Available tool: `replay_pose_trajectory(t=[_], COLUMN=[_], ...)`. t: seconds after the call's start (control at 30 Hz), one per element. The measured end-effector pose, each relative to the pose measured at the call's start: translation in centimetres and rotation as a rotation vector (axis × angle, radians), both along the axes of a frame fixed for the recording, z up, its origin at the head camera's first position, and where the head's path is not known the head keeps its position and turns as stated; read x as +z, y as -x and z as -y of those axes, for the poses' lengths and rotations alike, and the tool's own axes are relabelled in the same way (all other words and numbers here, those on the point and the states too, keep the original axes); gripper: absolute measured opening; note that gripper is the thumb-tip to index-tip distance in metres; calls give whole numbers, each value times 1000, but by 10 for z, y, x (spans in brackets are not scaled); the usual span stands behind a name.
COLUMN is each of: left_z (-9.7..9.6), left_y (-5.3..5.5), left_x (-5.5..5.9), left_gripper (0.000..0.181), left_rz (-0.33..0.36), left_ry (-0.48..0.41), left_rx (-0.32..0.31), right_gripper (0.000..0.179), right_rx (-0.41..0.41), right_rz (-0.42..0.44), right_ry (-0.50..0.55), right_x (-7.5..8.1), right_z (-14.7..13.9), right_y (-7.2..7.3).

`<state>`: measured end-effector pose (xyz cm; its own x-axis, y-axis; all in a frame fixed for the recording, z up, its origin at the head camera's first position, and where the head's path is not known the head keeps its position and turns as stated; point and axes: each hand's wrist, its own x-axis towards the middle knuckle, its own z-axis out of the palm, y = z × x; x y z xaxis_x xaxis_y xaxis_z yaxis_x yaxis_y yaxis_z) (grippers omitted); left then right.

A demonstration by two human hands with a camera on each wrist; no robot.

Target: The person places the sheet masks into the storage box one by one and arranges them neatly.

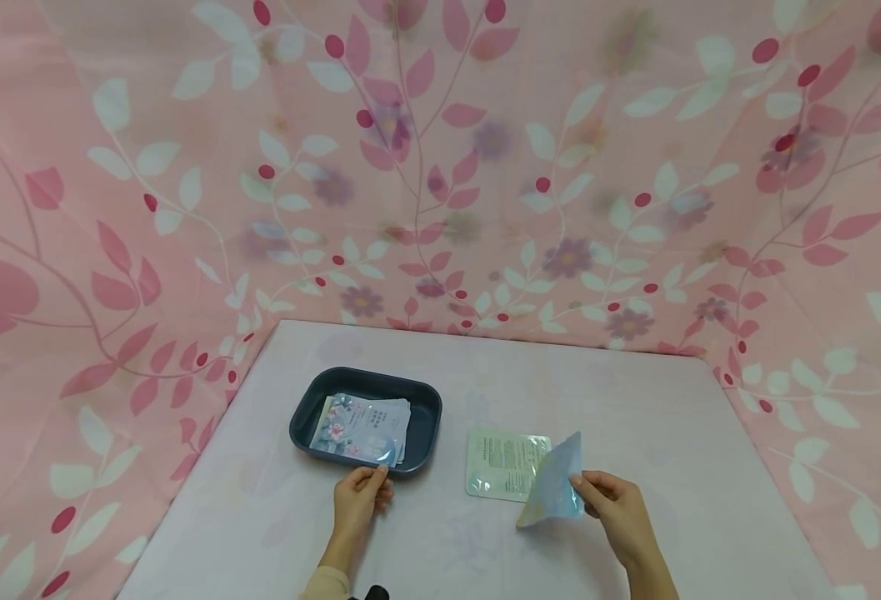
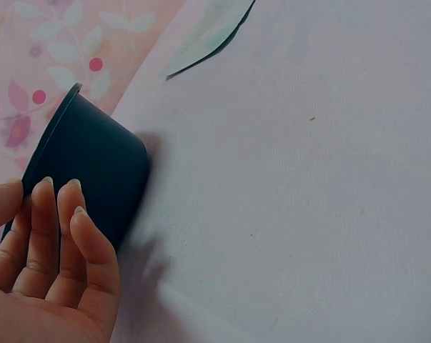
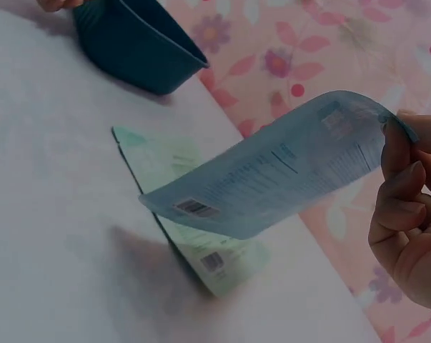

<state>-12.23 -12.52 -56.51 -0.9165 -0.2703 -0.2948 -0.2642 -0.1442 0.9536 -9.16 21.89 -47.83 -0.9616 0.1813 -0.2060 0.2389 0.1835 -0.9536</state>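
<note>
My right hand (image 1: 620,510) pinches a light-blue sachet (image 1: 558,485) by one edge, with thumb and fingers. Lifted and tilted, the blue sachet shows small print and a barcode in the right wrist view. It overlaps a pale green sachet (image 1: 502,462), which lies on the table with its printed side up. My left hand (image 1: 362,497) grips the near rim of a dark blue tray (image 1: 428,429). In the left wrist view, the thumb lies at the rim and the fingers rest along the outer wall. Inside the tray are stacked flat sachets (image 1: 361,427), the top one with a flower print.
A white cloth covers the table (image 1: 620,408). Pink floral fabric (image 1: 440,167) hangs behind it and along both sides. A small black object (image 1: 377,592) shows at the bottom edge of the head view, beside the left sleeve (image 1: 326,584).
</note>
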Motion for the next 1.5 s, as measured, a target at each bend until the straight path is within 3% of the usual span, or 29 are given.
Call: replay_pose_trajectory(t=[0.37,0.57,0.73,1.13,1.5], left_z=[0,0,-1,1,2], left_y=[0,0,0,0,1], left_x=[-1,-1,-2,-2,-2], left_gripper=[24,23,23,24,24], left_rz=[-11,6,1,3,3], left_ry=[-23,-20,-15,-2,-9], left_rx=[3,10,7,8,8], right_gripper=[25,23,22,9,26], right_rx=[102,162,199,248,300], right_rz=[-138,-259,-309,-359,-363], right_ry=[68,121,140,255,285], right_x=[28,38,50,66,70], right_z=[22,39,52,79,101], right_y=[18,34,46,68,81])
